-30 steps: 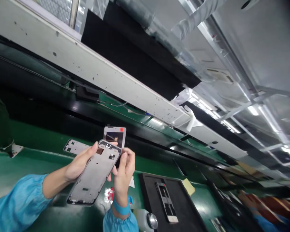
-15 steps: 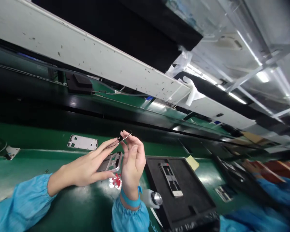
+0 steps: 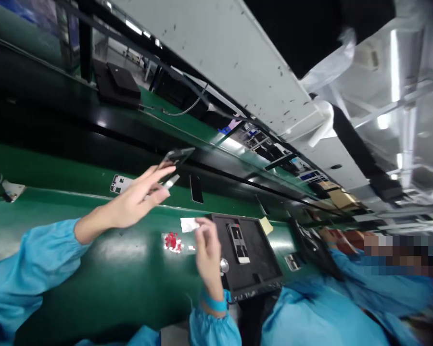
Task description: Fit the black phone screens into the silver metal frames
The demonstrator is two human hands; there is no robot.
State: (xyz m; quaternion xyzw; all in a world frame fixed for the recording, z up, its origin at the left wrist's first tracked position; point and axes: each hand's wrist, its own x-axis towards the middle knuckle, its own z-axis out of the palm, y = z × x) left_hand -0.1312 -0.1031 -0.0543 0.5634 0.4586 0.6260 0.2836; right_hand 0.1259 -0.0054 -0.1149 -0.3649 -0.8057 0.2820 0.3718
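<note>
My left hand (image 3: 133, 202) is raised over the bench, its fingers and thumb closed around a thin, glossy phone part (image 3: 178, 154) tilted on edge. A lighter strip (image 3: 171, 181) shows by the thumb; whether it belongs to the same part I cannot tell. Lower and to the right, my right hand (image 3: 208, 250) has bent fingers, their tips at the right edge of a small white sheet (image 3: 188, 224) and apparently pinching it. Left of that hand lies a clear bag with red bits (image 3: 172, 242). A dark phone screen (image 3: 196, 188) rests on the green ledge behind.
A black tray (image 3: 263, 276) holding an opened phone (image 3: 239, 245) is right of my right hand, a yellow note (image 3: 266, 225) at its corner. A bottle cap (image 3: 224, 265) shows beside my wrist. A pale phone frame (image 3: 120, 183) lies behind my left hand. Blue-sleeved co-workers (image 3: 317, 312) sit close on the right.
My hands have parted: the left rose with the phone part, the right moved down to the white sheet. The thin dark piece between them no longer shows. The view has turned.
</note>
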